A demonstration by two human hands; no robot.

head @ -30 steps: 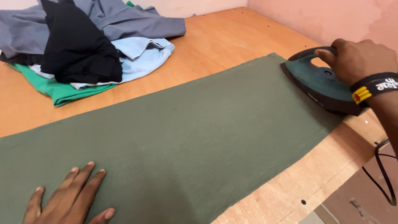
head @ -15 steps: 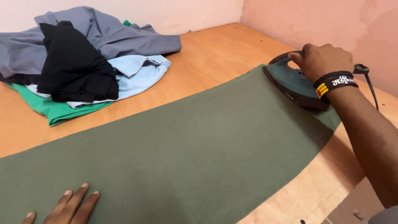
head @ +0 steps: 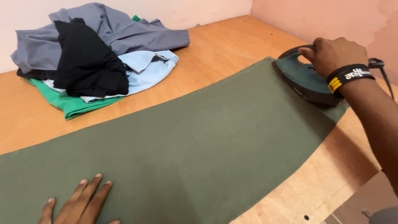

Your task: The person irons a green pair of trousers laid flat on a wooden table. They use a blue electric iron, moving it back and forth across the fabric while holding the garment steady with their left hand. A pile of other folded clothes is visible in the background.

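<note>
A long olive-green cloth point(head: 199, 141) lies flat across the wooden table point(head: 232, 45). My right hand point(head: 333, 56) grips the handle of a dark teal iron point(head: 304, 81), which rests on the cloth's far right end. A black wristband with a yellow patch sits on that wrist. My left hand point(head: 81, 203) presses flat on the near left part of the cloth, fingers spread, holding nothing.
A pile of clothes point(head: 95, 54) in grey, black, light blue and green lies at the table's back left. Pink walls point(head: 331, 16) close the back and right sides. The iron's black cord point(head: 383, 72) trails off to the right. The table's near right edge drops away.
The iron has stayed at the cloth's right end with only small shifts. My left hand has slid a little along the near part of the cloth. The view has tilted slightly.
</note>
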